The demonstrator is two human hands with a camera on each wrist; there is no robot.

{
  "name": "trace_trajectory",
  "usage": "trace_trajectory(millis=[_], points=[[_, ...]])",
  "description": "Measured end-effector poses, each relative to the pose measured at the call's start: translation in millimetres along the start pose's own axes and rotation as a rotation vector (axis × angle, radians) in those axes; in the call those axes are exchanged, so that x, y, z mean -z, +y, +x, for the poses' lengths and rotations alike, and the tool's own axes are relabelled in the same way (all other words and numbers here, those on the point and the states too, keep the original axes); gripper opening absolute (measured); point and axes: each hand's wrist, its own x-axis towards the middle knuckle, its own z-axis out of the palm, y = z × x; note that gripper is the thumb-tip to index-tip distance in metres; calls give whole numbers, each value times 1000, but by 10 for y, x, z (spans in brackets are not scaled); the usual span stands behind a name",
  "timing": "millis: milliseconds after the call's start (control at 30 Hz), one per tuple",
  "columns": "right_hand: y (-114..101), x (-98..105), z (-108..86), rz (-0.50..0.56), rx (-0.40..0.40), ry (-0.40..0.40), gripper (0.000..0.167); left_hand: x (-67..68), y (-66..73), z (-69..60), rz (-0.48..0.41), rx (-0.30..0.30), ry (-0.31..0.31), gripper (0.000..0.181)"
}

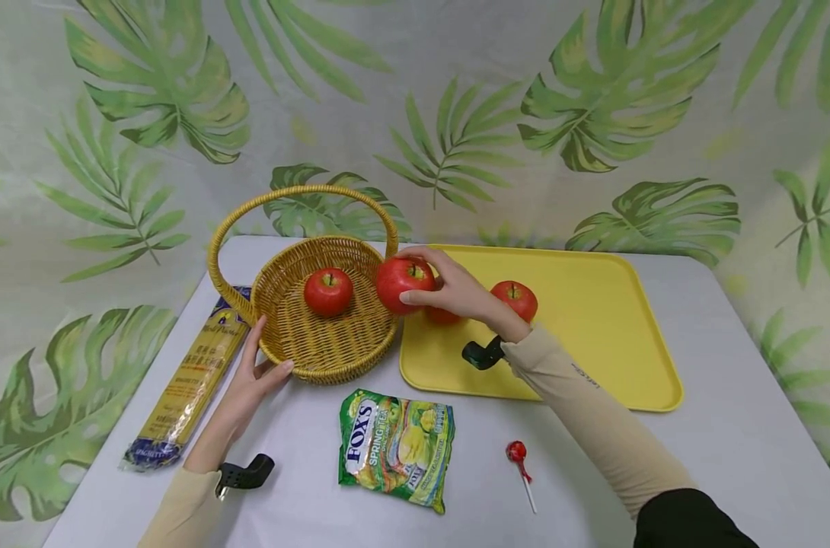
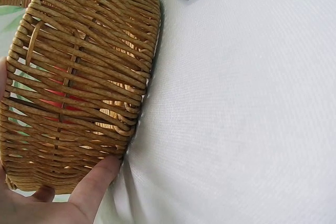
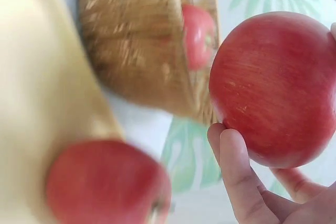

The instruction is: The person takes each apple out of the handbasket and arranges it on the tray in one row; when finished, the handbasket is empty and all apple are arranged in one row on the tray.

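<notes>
A red apple [image 1: 406,285] is gripped by my right hand [image 1: 449,285] at the right rim of the wicker basket [image 1: 339,371]; the right wrist view shows this apple [image 3: 275,87] large, with fingertips [image 3: 233,145] against its side. Inside the basket lies another apple [image 1: 329,292]. My left hand [image 1: 244,396] touches the basket's near left side, thumb and fingers spread, and in the left wrist view a finger [image 2: 97,187] rests along the weave [image 2: 79,93]. Two more apples are on the yellow tray [image 1: 593,327], one [image 1: 514,301] behind my right wrist and one [image 1: 444,315] partly hidden beneath the hand.
A spaghetti packet [image 1: 194,380] lies left of the basket. In front of the basket and tray are a green Fox's candy bag [image 1: 397,449] and a red lollipop [image 1: 517,451]. The basket's tall handle [image 1: 305,190] arches over its far side.
</notes>
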Motion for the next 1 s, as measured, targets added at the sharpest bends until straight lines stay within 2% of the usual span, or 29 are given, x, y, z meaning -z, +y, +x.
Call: trace_trajectory(millis=[500,833,1000], points=[[416,755,-624,-94,-135,136,59,5,9,-29,5,12,8,90],[620,1108,-1017,-149,-188,230,59,-3,20,-14,17,9,4,90],[753,1218,-1208,-179,-218,264,60,-6,20,-1,13,9,3,90]])
